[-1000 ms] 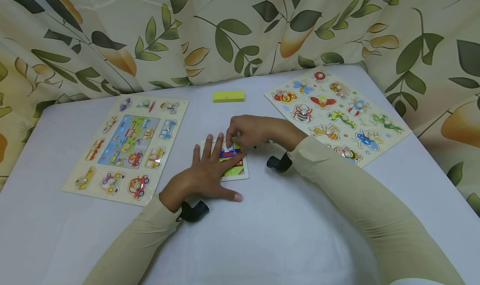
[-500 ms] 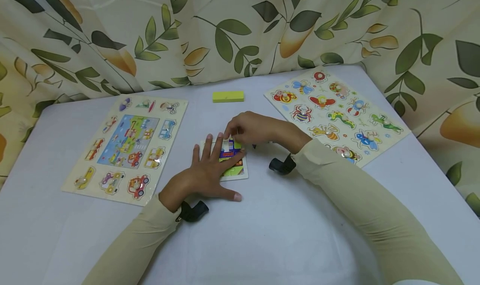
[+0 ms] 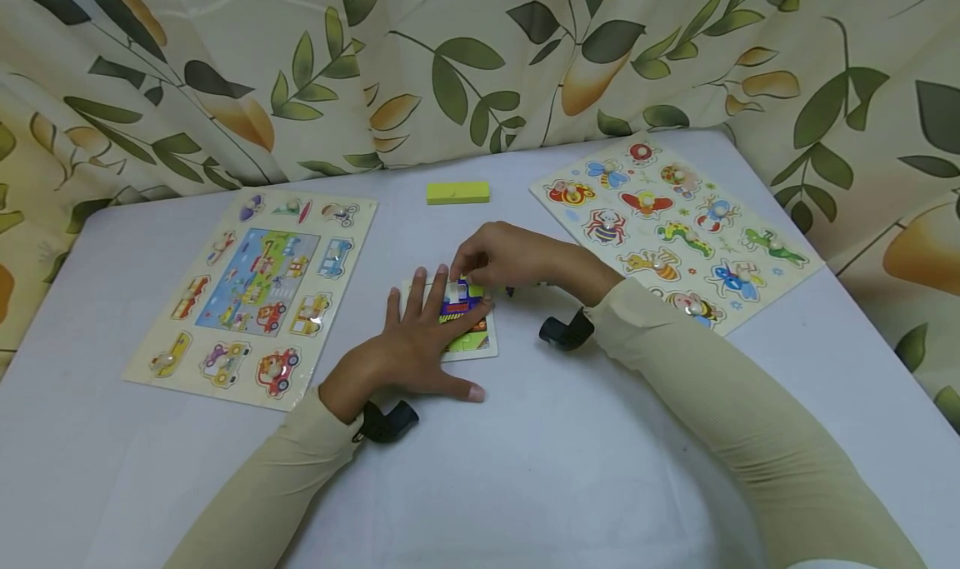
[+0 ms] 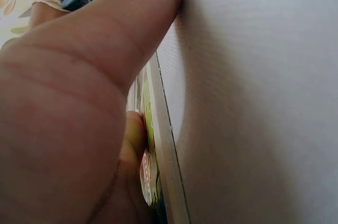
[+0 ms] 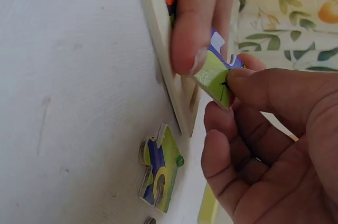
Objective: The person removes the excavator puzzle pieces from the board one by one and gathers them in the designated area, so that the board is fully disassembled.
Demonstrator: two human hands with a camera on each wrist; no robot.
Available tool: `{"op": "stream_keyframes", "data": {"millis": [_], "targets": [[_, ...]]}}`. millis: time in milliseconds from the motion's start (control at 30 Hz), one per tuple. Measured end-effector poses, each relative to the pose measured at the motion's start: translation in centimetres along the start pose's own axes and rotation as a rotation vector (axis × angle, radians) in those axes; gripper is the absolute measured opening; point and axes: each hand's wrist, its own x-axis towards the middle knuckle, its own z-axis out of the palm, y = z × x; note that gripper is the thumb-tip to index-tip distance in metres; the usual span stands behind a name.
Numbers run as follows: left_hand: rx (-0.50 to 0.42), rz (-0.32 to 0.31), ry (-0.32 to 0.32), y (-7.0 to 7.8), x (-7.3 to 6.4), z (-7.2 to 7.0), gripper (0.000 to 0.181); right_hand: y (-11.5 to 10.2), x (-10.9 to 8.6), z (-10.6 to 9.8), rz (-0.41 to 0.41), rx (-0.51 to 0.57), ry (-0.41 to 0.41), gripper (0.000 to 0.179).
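Pinching a puzzle piece (image 5: 214, 73) between thumb and fingertip, the right hand (image 3: 510, 257) works at the top of the small puzzle board (image 3: 480, 355), dead centre of the frame! Across that board lies the left hand (image 3: 412, 340), fingers straight and spread wide, index fingertip close by the piece. It looks tilted; whether any edge is seated, I can't tell.

What would do it well? Steady weight from the left palm, I'd say, knob and notch lined up first, then an even press, no forcing: a piece this thin could ride up or bind on its neighbour.

Look at the textures: glossy green, blue and white print on the piece, pale cut edges on the board. A loose piece (image 5: 158, 171), lower middle of the right-wrist view, shows curvy interlocking sides against the finely woven white cloth (image 5: 63, 129). Upper centre, a flat yellow-green block (image 3: 457, 192), neatly rectangular.
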Motion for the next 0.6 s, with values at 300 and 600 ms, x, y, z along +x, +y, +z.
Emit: {"op": "stream_keyframes", "data": {"millis": [300, 600], "targets": [[-0.004, -0.012, -0.016, 0.1, 0.1, 0.0, 0.108, 0.2, -0.5, -0.7, 0.002, -0.013, 0.061, 0.022], [0.000, -0.013, -0.007, 0.1, 0.1, 0.0, 0.108, 0.7, -1.1, -1.0, 0.013, -0.026, 0.067, 0.022]]}}
